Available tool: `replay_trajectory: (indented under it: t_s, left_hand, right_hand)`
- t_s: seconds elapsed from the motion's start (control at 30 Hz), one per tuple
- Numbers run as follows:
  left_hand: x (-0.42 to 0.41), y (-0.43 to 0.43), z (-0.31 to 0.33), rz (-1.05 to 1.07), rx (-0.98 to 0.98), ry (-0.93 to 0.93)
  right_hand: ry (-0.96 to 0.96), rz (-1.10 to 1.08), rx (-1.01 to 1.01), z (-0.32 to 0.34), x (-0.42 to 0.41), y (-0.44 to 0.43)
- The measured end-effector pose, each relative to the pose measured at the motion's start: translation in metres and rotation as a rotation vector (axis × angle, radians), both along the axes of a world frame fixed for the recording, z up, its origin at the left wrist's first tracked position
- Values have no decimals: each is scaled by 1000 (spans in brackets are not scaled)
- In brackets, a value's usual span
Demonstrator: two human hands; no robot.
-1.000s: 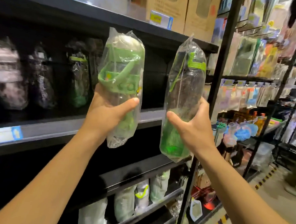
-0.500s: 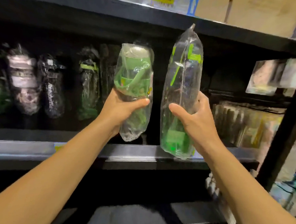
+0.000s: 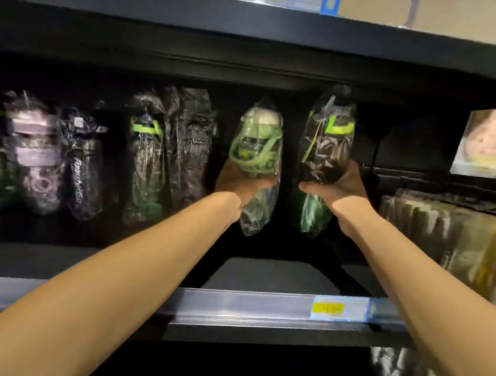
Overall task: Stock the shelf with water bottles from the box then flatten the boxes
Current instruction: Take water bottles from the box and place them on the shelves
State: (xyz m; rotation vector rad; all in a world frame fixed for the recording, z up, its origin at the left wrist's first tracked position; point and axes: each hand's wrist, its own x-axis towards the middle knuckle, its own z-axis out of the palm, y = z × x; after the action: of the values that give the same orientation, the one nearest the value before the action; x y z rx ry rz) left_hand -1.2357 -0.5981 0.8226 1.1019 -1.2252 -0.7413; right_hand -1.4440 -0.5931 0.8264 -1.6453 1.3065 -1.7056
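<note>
On the black shelf [image 3: 235,305], middle bay, beneath the upper board [image 3: 249,24]: two bagged water bottles are hanging in a person's hands, side by side, a dark gap showing between them.

Item 1: a light green bottle [image 3: 256,148], pale cap uppermost, sealed in a clear bag, is standing roughly upright. The left hand [image 3: 241,187] is gripping it round the middle: the thumb is lying across the front of the bag, and the remaining fingers are curling behind it, out of sight.

Item 2: a dark-looking bottle [image 3: 325,140] with a bright green band near the top and a green base, likewise bagged, is leaning with its top to the right. The right hand [image 3: 341,190] is gripping it at mid-height: the thumb is stretching across the front, and the fingers are wrapping round the right side.

Both bag ends are dangling below the hands, over the bare shelf floor; whether either is touching the board cannot be told.

Stock standing to the left, at the back of the bay, all bagged: a lilac bottle [image 3: 33,150], a black bottle with white lettering [image 3: 84,165], a green-banded bottle [image 3: 144,165] and a dark bottle [image 3: 190,144] just beside the left hand.

Front rail: a yellow price tag [image 3: 328,308] is sitting behind a clear strip. Right of the bay, blurred flat packets [image 3: 454,236] are standing in a row. Cardboard boxes [image 3: 451,14] are resting on the upper board.
</note>
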Motion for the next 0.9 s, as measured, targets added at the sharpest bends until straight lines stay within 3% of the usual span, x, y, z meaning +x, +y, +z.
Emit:
replay_trajectory:
  t_s: [0.27, 0.63, 0.9]
  left_hand:
    - [7, -54, -3, 135, 27, -59]
    - [16, -79, -25, 265, 164, -176]
    - [24, -83, -45, 215, 218, -215]
  right_hand:
    - [-79, 36, 128, 1, 8, -55]
    - [15, 24, 295, -20, 29, -91]
    - [50, 4, 310, -28, 36, -101]
